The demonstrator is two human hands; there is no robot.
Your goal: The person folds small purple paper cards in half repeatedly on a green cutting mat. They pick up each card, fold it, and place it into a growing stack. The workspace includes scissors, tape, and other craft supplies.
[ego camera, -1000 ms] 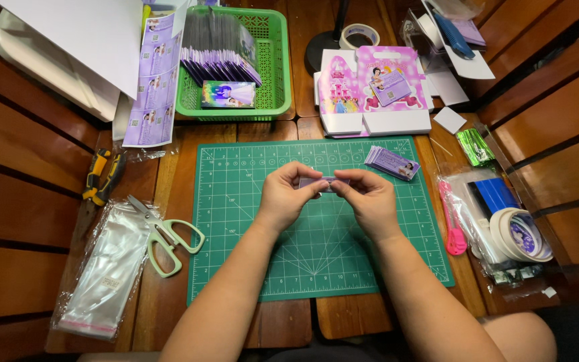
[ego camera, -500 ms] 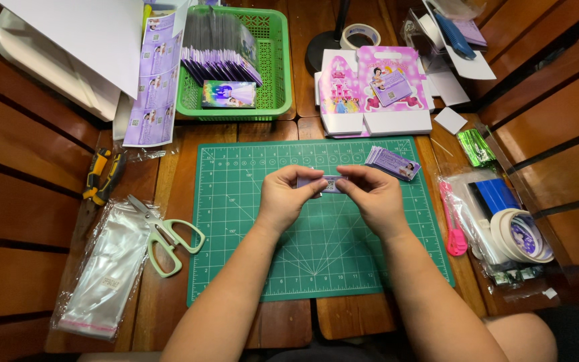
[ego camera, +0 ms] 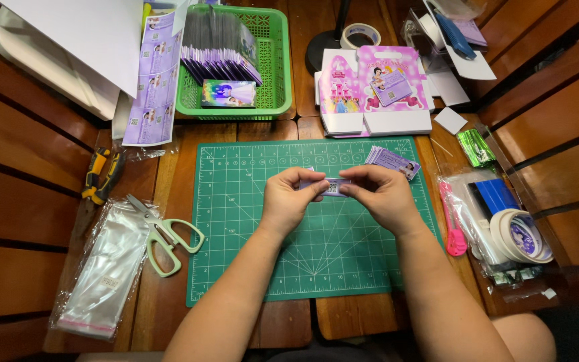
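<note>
Both hands (ego camera: 333, 198) still pinching small purple card (ego camera: 333, 186), barely shifted, over green mat (ego camera: 249, 221)

A small purple label (ego camera: 333, 186) was pinched between both grips. A purple label stack (ego camera: 391, 161) lay just beyond the right grip. Farther off stood a pink flat carton (ego camera: 374, 90). Clear bags (ego camera: 105, 268) lay well left.
</note>
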